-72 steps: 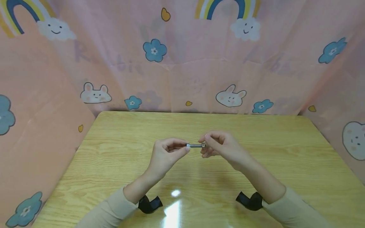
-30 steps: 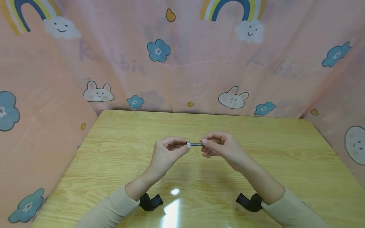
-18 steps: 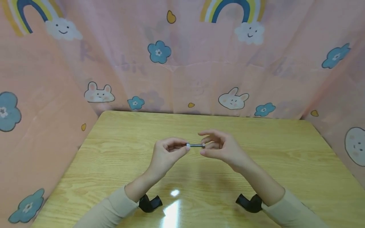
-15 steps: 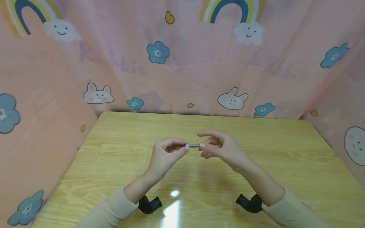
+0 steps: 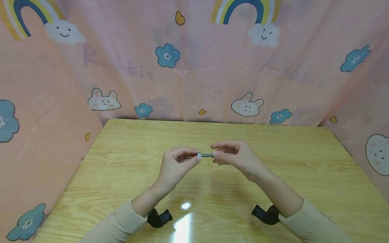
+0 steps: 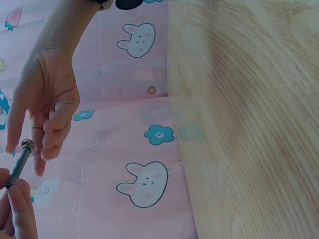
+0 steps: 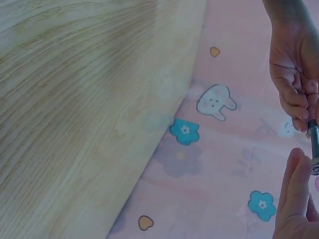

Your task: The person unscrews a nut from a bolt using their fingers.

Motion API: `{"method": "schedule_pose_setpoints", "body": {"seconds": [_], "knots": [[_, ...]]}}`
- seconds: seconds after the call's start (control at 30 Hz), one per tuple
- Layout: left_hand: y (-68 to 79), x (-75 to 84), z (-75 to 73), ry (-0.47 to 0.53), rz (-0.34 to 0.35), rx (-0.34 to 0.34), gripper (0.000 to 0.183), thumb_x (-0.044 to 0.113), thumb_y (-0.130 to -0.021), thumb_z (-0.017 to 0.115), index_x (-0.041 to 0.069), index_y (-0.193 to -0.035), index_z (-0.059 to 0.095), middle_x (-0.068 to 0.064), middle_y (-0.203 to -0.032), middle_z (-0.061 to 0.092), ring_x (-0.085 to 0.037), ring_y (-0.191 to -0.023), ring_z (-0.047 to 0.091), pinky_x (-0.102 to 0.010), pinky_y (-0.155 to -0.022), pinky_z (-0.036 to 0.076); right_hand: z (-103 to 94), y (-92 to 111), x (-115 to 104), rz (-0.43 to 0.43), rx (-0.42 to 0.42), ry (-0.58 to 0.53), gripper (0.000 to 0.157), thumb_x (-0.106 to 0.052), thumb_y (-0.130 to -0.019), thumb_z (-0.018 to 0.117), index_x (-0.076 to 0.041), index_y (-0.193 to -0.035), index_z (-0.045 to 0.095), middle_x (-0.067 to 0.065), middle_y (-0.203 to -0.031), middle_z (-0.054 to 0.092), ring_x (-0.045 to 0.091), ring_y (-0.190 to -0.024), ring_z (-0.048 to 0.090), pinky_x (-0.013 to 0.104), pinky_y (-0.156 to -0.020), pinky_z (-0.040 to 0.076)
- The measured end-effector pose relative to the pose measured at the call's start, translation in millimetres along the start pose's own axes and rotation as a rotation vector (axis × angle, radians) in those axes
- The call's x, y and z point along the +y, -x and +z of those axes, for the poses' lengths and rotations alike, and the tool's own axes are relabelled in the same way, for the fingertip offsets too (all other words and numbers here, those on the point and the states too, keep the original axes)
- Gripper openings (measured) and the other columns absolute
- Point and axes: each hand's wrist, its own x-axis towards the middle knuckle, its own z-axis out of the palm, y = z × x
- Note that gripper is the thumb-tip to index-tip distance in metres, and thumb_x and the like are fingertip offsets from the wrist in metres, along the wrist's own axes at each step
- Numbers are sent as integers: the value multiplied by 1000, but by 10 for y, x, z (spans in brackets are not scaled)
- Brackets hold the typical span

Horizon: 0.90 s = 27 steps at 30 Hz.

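While the left hand (image 5: 174,166) pinches a slim grey metal bolt (image 5: 207,155) over the pale wood-grained counter (image 5: 136,140), the right hand (image 5: 240,159), fingers loosely extended, flanks the bolt's silvery nut (image 6: 28,145).

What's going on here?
A person is working on a bolt with both hands, holding it roughly level above a wooden table. The left hand pinches one end. A nut sits at the other end, with the right hand beside it; whether those fingers grip the nut, I can't tell. Bare shank shows between the hands.
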Motion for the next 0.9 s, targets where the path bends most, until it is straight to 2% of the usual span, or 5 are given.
{"method": "schedule_pose_setpoints", "body": {"seconds": [0.17, 0.37, 0.63, 0.8, 0.9], "knots": [[-4, -3, 3, -1, 6, -5, 16, 0, -82, 68, -8, -96, 67, -15, -91, 66, -17, -79, 66, -31, -74, 55, -11, -9, 9, -4, -23, -9, 31, -13, -91, 62, 14, -105, 60, 8, -81, 68, 18, -73, 67, 34, -71, 56], [-4, -4, -1, -2, 6, -10, 15, 1, -82, 68, -6, -96, 68, -15, -91, 67, -18, -78, 66, -31, -73, 56, -32, 2, 29, -47, -28, -2, 25, -6, -84, 68, 8, -104, 63, 4, -85, 67, 17, -77, 66, 32, -77, 54], [-2, -17, 3, -17, 2, -16, 15, 2, -82, 68, -6, -95, 68, -14, -90, 67, -17, -78, 65, -30, -72, 56, -30, 8, 44, -14, -18, 37, 41, -10, -84, 69, 7, -119, 57, 12, -98, 65, 20, -83, 66, 33, -76, 55], [2, -25, 0, -15, -1, -14, 15, 2, -82, 69, -6, -95, 68, -14, -90, 67, -17, -78, 65, -30, -72, 56, -17, 10, 27, 20, -31, 34, 34, -13, -89, 64, 12, -111, 59, 14, -88, 68, 21, -78, 67, 39, -76, 55], [5, -28, -1, -7, -4, -20, 16, 2, -83, 69, -6, -96, 68, -14, -91, 67, -17, -78, 65, -30, -73, 55, -17, 14, 30, 14, -17, 36, 32, -10, -87, 66, 14, -108, 59, 10, -86, 68, 18, -78, 66, 36, -77, 55]]}}
